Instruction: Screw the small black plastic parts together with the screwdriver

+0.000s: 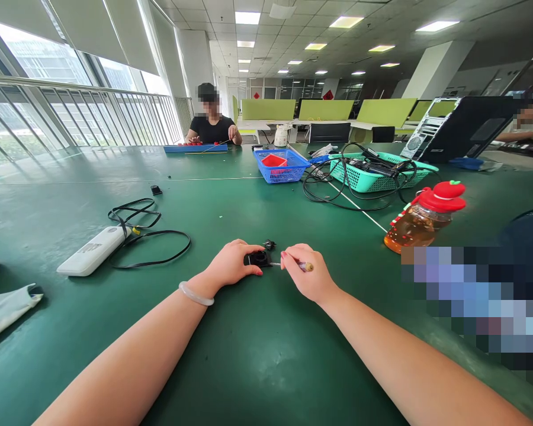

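Observation:
My left hand grips a small black part with a round recess, thumb on the near side and fingers on the far side, resting on the green table. In my right hand is a screwdriver with a short brownish handle, pinched between thumb and fingers. Its thin metal shaft points left and meets the right edge of the black part; whether the tip is on a screw is too small to tell. Just beyond them lies another small dark piece.
To the left lies a white power bank-like block with a black cable. Further back are a blue basket, a teal basket of cables, and a red-lidded bottle. A person sits across the table.

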`<state>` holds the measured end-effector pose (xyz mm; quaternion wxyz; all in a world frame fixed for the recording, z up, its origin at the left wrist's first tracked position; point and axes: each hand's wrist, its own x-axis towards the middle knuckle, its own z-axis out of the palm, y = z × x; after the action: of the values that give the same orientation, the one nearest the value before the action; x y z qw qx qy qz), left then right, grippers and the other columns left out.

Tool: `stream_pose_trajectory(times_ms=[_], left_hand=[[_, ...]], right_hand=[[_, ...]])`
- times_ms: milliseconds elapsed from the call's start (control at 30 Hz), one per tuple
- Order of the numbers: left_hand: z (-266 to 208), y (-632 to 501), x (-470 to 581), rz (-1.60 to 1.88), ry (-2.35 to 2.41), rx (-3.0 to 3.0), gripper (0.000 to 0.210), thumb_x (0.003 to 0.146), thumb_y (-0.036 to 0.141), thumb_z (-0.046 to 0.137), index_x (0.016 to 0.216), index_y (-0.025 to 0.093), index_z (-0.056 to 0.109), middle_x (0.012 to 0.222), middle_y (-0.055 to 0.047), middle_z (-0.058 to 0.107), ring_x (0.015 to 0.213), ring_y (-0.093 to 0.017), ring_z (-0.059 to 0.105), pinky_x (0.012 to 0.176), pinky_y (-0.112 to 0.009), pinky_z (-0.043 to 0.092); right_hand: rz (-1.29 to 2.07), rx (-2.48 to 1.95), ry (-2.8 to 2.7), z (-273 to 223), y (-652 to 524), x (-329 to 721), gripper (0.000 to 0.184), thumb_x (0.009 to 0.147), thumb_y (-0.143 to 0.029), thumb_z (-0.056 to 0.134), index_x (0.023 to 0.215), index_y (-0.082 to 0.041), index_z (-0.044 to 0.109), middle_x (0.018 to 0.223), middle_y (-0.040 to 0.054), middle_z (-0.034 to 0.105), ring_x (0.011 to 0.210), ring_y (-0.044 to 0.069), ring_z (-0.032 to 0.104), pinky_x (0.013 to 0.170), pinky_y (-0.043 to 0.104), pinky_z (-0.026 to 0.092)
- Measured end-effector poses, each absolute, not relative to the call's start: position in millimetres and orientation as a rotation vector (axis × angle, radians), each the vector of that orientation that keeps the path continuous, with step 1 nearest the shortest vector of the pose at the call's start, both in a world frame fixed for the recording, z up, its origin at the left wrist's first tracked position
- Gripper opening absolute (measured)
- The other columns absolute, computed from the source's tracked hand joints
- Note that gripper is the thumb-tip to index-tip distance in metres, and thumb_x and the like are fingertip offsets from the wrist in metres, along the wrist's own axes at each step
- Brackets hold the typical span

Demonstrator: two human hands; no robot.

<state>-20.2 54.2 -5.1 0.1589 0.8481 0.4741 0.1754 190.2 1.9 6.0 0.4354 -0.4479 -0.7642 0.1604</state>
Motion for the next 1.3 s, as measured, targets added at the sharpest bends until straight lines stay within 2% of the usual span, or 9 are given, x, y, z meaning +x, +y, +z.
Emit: stream_pose_trajectory(times_ms=[100,267,333,500,733,967,1100,1200,1300], left_hand=[[-4.5,52.9,-19.3,0.504,1.358,2.428,0.056,0.072,0.046,0.075,0.124,0.031,0.064,0.098,-0.006,0.069,0.098,-0.026,0.061,0.09,-0.038,0.05],[-4.2,52.1,-18.5,0.505,1.357,2.428,0.054,0.074,0.049,0.072,0.125,0.031,0.064,0.097,-0.007,0.069,0.099,-0.026,0.061,0.089,-0.038,0.05],[-4.4,52.2,-18.7,0.499,1.344,2.438,0.054,0.075,0.048,0.071,0.125,0.03,0.063,0.098,-0.006,0.069,0.099,-0.026,0.061,0.089,-0.037,0.05],[-5.0,52.0,-18.9,0.501,1.322,2.459,0.048,0.077,0.042,0.069,0.123,0.029,0.064,0.1,-0.006,0.07,0.098,-0.025,0.062,0.089,-0.037,0.05],[-3.5,48.8,-18.4,0.638,1.281,2.426,0.047,0.081,0.04,0.063,0.127,0.029,0.058,0.107,-0.004,0.071,0.099,-0.023,0.063,0.092,-0.038,0.049],[-1.1,48.9,-18.7,0.873,1.355,2.435,0.041,0.09,0.029,0.048,0.13,0.023,0.055,0.121,-0.008,0.064,0.114,-0.024,0.055,0.102,-0.041,0.044],[-3.7,50.7,-19.2,0.648,1.735,2.482,0.048,0.093,0.025,0.039,0.14,0.029,0.048,0.122,-0.01,0.06,0.109,-0.027,0.054,0.098,-0.046,0.043],[-3.5,46.8,-18.2,0.392,1.901,2.469,0.045,0.094,0.027,0.036,0.134,0.034,0.055,0.118,-0.01,0.06,0.106,-0.028,0.055,0.094,-0.047,0.042],[-0.9,40.5,-14.5,0.308,1.935,2.47,0.041,0.092,0.031,0.038,0.124,0.034,0.064,0.113,-0.009,0.062,0.106,-0.028,0.055,0.093,-0.047,0.041]], right_hand=[[0.391,-1.032,-1.972,5.3,0.0,187.9,0.037,0.093,-0.028,0.041,0.059,-0.023,0.053,0.055,-0.0007,0.059,0.068,0.016,0.058,0.076,0.03,0.046],[0.359,-0.978,-2.14,2.0,-1.2,184.5,0.027,0.092,-0.025,0.046,0.067,-0.023,0.057,0.057,-0.0051,0.059,0.053,0.012,0.049,0.085,0.032,0.046],[0.356,-0.949,-2.074,1.3,-0.8,185.8,0.029,0.093,-0.026,0.045,0.066,-0.023,0.057,0.057,-0.0041,0.06,0.055,0.013,0.051,0.085,0.033,0.046],[0.352,-1.035,-1.865,2.9,1.4,190.0,0.032,0.092,-0.032,0.045,0.065,-0.023,0.059,0.06,0.0006,0.061,0.07,0.018,0.058,0.074,0.031,0.046],[0.601,-1.141,-1.794,3.2,4.5,190.2,0.037,0.093,-0.041,0.044,0.065,-0.021,0.056,0.054,-0.0026,0.05,0.053,0.012,0.046,0.056,0.026,0.038],[0.712,-1.109,-1.441,-1.9,11.6,195.9,0.038,0.091,-0.05,0.047,0.07,-0.021,0.058,0.059,-0.0012,0.05,0.056,0.013,0.048,0.054,0.026,0.039],[0.738,-1.22,-1.458,-7.2,19.5,198.0,0.035,0.087,-0.052,0.052,0.075,-0.02,0.061,0.064,-0.0002,0.053,0.058,0.013,0.049,0.054,0.025,0.038],[0.797,-1.258,-1.431,-10.3,23.7,198.8,0.037,0.086,-0.054,0.052,0.075,-0.02,0.062,0.066,0.0007,0.055,0.06,0.014,0.051,0.054,0.025,0.039],[0.834,-1.264,-1.409,-11.2,25.4,199.0,0.037,0.085,-0.055,0.054,0.074,-0.02,0.063,0.066,0.0011,0.057,0.06,0.014,0.051,0.054,0.025,0.039]])
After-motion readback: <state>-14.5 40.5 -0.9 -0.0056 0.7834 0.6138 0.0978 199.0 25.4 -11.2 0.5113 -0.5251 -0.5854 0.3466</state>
